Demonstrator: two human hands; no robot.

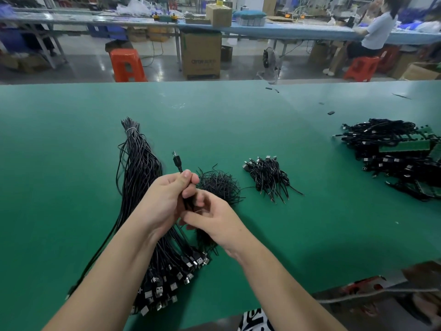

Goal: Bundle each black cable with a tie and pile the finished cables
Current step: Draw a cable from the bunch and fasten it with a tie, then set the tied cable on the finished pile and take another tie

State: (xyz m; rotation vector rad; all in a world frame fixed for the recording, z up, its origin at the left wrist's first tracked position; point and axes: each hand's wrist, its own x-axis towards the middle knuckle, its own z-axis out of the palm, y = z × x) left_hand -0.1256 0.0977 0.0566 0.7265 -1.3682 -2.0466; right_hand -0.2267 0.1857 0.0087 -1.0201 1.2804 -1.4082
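Frame centre: left hand [167,199] grips a folded black cable [177,163] (plug upward); right hand [212,218] pinches it below. Finished pile [269,177] centre right. Box [201,56] lettering blurred, unreadable.

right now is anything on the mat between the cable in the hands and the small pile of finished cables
Only the heap of loose ties lies between the held cable and the finished pile; lifted over it, the way is clear.
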